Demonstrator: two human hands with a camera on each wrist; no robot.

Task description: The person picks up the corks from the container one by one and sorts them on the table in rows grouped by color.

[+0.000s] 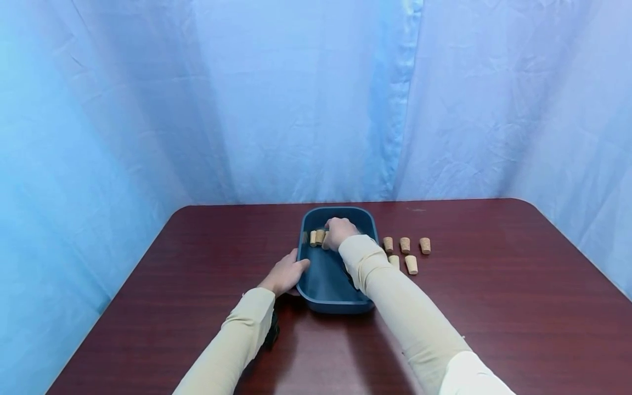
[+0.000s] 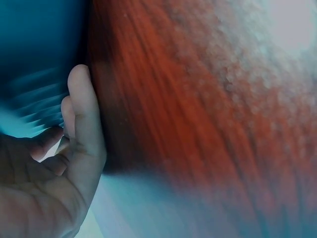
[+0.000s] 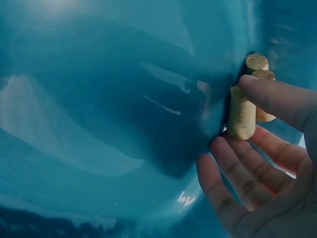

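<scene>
A dark blue bin (image 1: 323,280) with rounded corners stands on the table. My left hand (image 1: 285,273) holds its left side, thumb at the rim; in the left wrist view the fingers (image 2: 84,109) lie along its outer wall. Inside the bin, my right hand (image 1: 340,233) pinches a tapered cork stopper (image 3: 241,116) between thumb and fingertips, close over the bin floor. Two more cork stoppers, one of them paler (image 1: 313,238) and one browner (image 1: 320,237), stand in a row just left of it. The right hand partly covers the held stopper in the head view.
Right of the bin, several cork stoppers stand on the dark red wooden table (image 1: 494,274) in two loose rows, one of them farthest right (image 1: 425,245) and another in the nearer row (image 1: 411,264). Pale blue curtains (image 1: 296,99) hang behind the table and at both sides.
</scene>
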